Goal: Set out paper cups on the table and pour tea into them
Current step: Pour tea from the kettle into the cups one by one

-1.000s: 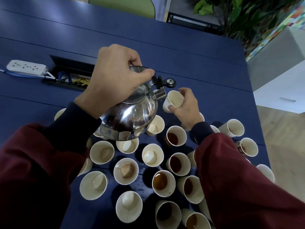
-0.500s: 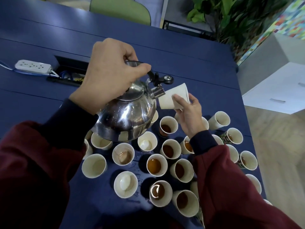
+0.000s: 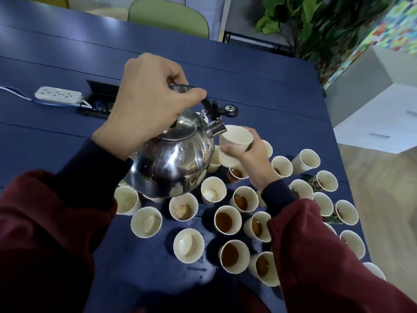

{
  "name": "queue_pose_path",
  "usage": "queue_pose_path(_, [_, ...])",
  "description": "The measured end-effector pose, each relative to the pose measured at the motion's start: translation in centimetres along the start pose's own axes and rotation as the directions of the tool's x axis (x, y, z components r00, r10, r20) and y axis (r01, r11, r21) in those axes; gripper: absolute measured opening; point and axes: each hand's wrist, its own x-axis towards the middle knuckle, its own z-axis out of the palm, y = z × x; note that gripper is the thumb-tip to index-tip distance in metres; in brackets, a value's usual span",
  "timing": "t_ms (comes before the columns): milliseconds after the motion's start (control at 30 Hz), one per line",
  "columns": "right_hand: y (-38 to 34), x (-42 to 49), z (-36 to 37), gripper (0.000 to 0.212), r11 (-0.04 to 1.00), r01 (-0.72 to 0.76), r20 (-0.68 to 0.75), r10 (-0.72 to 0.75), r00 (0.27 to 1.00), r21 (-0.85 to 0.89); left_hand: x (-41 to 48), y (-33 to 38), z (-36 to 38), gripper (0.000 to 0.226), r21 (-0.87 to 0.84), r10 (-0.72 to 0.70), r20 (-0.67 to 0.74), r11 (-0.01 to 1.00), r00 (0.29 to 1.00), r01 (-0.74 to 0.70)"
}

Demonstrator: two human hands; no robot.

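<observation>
My left hand (image 3: 146, 105) grips the black handle of a shiny steel kettle (image 3: 173, 161), which hangs tilted above the cups with its spout to the right. Right at the spout, my right hand (image 3: 250, 159) holds a white paper cup (image 3: 234, 143), lifted off the table with its mouth turned up. Below them, several paper cups (image 3: 226, 220) stand close together on the blue table (image 3: 270, 91); some hold brown tea, others look pale inside. The kettle hides part of the cups behind it.
Spilled liquid (image 3: 198, 274) wets the table near its front edge. A white power strip (image 3: 57, 94) lies beside a cable slot at the left. A green chair (image 3: 169, 16) stands behind the table, a plant (image 3: 316, 26) and a white cabinet (image 3: 379, 123) to the right.
The cup in my right hand has turned from lying sideways against the spout to mouth-up beside it. The kettle has stayed tilted in my left hand.
</observation>
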Motion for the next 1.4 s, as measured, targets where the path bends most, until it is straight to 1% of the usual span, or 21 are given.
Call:
queue_pose_path(100, [0.4,-0.8,1.9,0.061,0.973,0.096,0.057,-0.085,0.995,-0.212,0.2,-0.7,-1.0,0.031,0.010,0.017,0.045,1.000,0.999,-0.017])
queue_pose_path(167, [0.2,-1.0,3.5,0.060,0.961,0.122,0.046,-0.114,0.992,-0.250,0.5,-1.4,-1.7,0.030,0.023,0.033,0.088,0.999,0.996,-0.036])
queue_pose_path(300, [-0.1,-1.7,6.3,0.062,0.971,0.133,0.036,-0.128,0.991,-0.200,1.2,-2.8,-2.6,0.028,0.057,0.066,0.161,0.995,0.985,-0.076])
queue_pose_path(400, [-0.1,-2.1,7.5,0.067,0.960,0.142,0.013,-0.143,0.990,-0.242,1.4,-3.5,-2.8,0.026,0.081,0.071,0.180,0.993,0.981,-0.087])
queue_pose_path(500, [-0.1,-2.2,7.9,0.066,0.954,0.143,0.002,-0.148,0.989,-0.264,1.6,-3.9,-2.9,0.027,0.106,0.070,0.210,0.990,0.975,-0.094])
queue_pose_path(733, [-0.3,-1.8,8.2,0.058,0.948,0.149,0.029,-0.147,0.989,-0.281,1.8,-4.0,-2.0,0.023,0.168,0.084,0.197,0.979,0.977,-0.118])
queue_pose_path(933, [0.2,-1.5,7.9,0.061,0.950,0.136,0.040,-0.130,0.991,-0.280,2.1,-3.9,-1.3,0.027,0.186,0.083,0.209,0.975,0.974,-0.123])
queue_pose_path(1067, [0.5,-1.4,7.8,0.063,0.951,0.142,0.042,-0.136,0.990,-0.275,2.2,-3.9,-1.0,0.027,0.192,0.088,0.194,0.973,0.977,-0.126])
queue_pose_path(1400, [0.5,-1.1,7.6,0.060,0.964,0.132,0.030,-0.128,0.991,-0.230,2.4,-3.4,-0.9,0.028,0.192,0.103,0.175,0.972,0.979,-0.137])
